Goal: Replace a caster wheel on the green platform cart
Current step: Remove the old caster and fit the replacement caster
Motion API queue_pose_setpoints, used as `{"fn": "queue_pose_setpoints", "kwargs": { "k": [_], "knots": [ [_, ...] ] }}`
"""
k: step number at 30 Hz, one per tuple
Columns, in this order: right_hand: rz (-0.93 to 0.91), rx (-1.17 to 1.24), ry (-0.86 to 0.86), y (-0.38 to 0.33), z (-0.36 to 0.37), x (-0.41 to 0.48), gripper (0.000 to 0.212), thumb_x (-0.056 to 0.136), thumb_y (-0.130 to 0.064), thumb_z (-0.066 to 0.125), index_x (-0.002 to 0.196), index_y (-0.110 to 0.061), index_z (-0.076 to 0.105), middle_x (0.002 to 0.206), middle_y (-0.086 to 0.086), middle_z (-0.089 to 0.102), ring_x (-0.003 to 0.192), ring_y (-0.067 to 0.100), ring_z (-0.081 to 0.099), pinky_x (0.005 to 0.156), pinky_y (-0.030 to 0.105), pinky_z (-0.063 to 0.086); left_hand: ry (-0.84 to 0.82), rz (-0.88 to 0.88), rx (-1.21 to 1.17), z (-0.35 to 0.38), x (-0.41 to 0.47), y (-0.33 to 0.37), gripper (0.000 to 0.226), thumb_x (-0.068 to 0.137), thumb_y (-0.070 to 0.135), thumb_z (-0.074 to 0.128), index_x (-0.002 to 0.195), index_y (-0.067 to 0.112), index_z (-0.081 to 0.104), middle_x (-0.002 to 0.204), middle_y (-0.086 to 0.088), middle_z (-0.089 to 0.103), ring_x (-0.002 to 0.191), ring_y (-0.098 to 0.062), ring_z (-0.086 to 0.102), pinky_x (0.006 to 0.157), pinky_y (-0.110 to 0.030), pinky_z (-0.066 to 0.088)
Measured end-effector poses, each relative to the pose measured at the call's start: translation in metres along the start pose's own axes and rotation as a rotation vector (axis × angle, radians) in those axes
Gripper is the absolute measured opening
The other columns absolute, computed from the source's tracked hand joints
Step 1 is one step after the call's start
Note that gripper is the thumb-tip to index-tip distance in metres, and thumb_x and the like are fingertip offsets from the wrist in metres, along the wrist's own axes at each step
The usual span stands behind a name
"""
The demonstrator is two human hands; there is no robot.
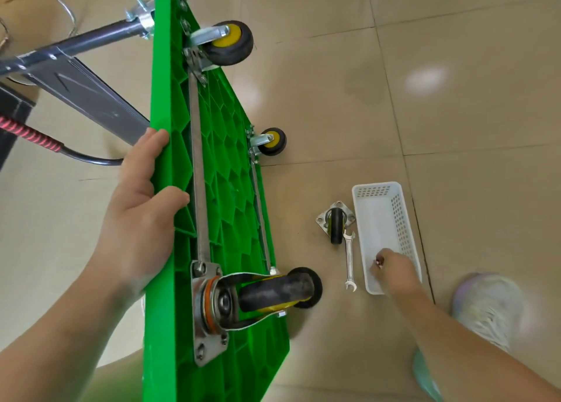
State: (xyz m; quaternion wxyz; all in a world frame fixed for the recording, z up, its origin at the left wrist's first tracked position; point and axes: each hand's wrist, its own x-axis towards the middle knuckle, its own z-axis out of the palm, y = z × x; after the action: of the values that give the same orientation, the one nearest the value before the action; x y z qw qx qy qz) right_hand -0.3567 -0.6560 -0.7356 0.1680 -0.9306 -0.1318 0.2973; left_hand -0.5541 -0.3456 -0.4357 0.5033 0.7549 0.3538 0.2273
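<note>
Left hand [142,213] fingers and thumb clamp the upper edge of the green platform cart [230,189], which stands tipped on its side. Right hand [394,269] fingertips pinch a small nut [378,262] over the white basket [376,187], beside the wrench [350,259] and spare caster [335,224]. This looks like fastener work on the near swivel caster [273,292]; the wrench probably comes next.
</note>
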Motion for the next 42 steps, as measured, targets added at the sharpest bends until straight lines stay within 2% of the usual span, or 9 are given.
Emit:
{"fn": "queue_pose_setpoints", "kwargs": {
  "k": [2, 6, 11, 15, 18, 28, 30, 39, 42],
  "knots": [
    [-0.007, 0.107, 0.036, -0.005, -0.012, -0.007, 0.008, 0.088, -0.014, 0.064, 0.096, -0.012, 0.065, 0.090, 0.009, 0.069, 0.079, 0.028, 0.062, 0.072, 0.036, 0.055, 0.019, -0.008, 0.033, 0.006, -0.003, 0.010, 0.077, 0.071, 0.029, 0.059, 0.144, 0.051, 0.048, 0.155, 0.035, 0.033, 0.144, 0.008, 0.032, 0.116, -0.029, 0.031],
    [-0.056, 0.273, 0.097, -0.030, -0.040, -0.034, 0.028, 0.088, -0.015, 0.066, 0.116, -0.012, 0.071, 0.103, 0.009, 0.070, 0.092, 0.027, 0.066, 0.080, 0.045, 0.060, 0.029, -0.043, 0.102, 0.012, -0.007, 0.027, 0.078, 0.077, 0.020, 0.052, 0.152, 0.040, 0.041, 0.158, 0.027, 0.031, 0.145, 0.000, 0.032, 0.123, -0.037, 0.029],
    [-0.195, 0.412, 0.198, -0.075, -0.071, -0.081, 0.010, 0.087, -0.028, 0.072, 0.096, -0.026, 0.075, 0.081, -0.012, 0.070, 0.076, -0.002, 0.063, 0.067, 0.006, 0.043, 0.012, -0.027, 0.155, 0.014, -0.012, 0.037, 0.072, 0.088, 0.012, 0.052, 0.157, 0.029, 0.036, 0.164, 0.013, 0.025, 0.150, -0.011, 0.027, 0.125, -0.039, 0.023],
    [-0.330, 0.688, 0.189, -0.112, -0.098, -0.128, 0.029, 0.082, -0.017, 0.080, 0.092, -0.043, 0.072, 0.082, -0.016, 0.072, 0.079, 0.000, 0.068, 0.080, 0.019, 0.056, 0.015, -0.018, 0.190, 0.015, -0.012, 0.037, 0.069, 0.096, 0.004, 0.051, 0.159, 0.025, 0.033, 0.167, 0.011, 0.021, 0.150, -0.005, 0.020, 0.117, -0.018, 0.013],
    [-0.437, 0.792, 0.194, -0.137, -0.118, -0.160, 0.041, 0.081, -0.013, 0.081, 0.089, -0.052, 0.072, 0.087, -0.018, 0.074, 0.079, 0.002, 0.070, 0.075, 0.012, 0.053, 0.006, -0.028, 0.177, 0.016, -0.013, 0.040, 0.068, 0.097, 0.005, 0.050, 0.160, 0.024, 0.031, 0.167, 0.012, 0.019, 0.151, -0.003, 0.017, 0.116, -0.016, 0.012],
    [-0.639, 0.895, -0.029, -0.188, -0.141, -0.246, 0.030, 0.078, -0.021, 0.082, 0.098, -0.043, 0.076, 0.095, -0.008, 0.077, 0.088, 0.011, 0.073, 0.081, 0.019, 0.056, -0.011, -0.017, 0.143, 0.013, -0.020, 0.051, 0.067, 0.099, 0.005, 0.047, 0.160, 0.022, 0.027, 0.168, 0.009, 0.016, 0.150, -0.005, 0.017, 0.110, -0.013, 0.013],
    [-0.650, 0.881, -0.069, -0.189, -0.137, -0.257, 0.026, 0.079, -0.026, 0.081, 0.101, -0.040, 0.076, 0.096, -0.007, 0.077, 0.088, 0.011, 0.073, 0.081, 0.020, 0.056, -0.016, -0.020, 0.143, 0.012, -0.021, 0.052, 0.067, 0.099, 0.006, 0.047, 0.161, 0.021, 0.027, 0.168, 0.009, 0.015, 0.151, -0.006, 0.018, 0.111, -0.015, 0.015],
    [-0.558, 0.898, -0.153, -0.192, -0.098, -0.287, 0.027, 0.085, -0.008, 0.078, 0.100, -0.030, 0.075, 0.094, -0.003, 0.076, 0.087, 0.016, 0.072, 0.081, 0.024, 0.057, -0.015, -0.029, 0.129, 0.013, -0.022, 0.051, 0.067, 0.098, 0.006, 0.047, 0.161, 0.020, 0.028, 0.168, 0.009, 0.014, 0.151, -0.007, 0.018, 0.117, -0.018, 0.020],
    [-0.527, 0.931, -0.132, -0.199, -0.087, -0.287, 0.029, 0.084, -0.008, 0.078, 0.094, -0.035, 0.075, 0.091, -0.005, 0.076, 0.085, 0.016, 0.072, 0.080, 0.023, 0.057, -0.013, -0.030, 0.130, 0.013, -0.022, 0.050, 0.067, 0.098, 0.006, 0.047, 0.161, 0.021, 0.028, 0.168, 0.010, 0.015, 0.152, -0.007, 0.018, 0.116, -0.018, 0.020]
  ]
}}
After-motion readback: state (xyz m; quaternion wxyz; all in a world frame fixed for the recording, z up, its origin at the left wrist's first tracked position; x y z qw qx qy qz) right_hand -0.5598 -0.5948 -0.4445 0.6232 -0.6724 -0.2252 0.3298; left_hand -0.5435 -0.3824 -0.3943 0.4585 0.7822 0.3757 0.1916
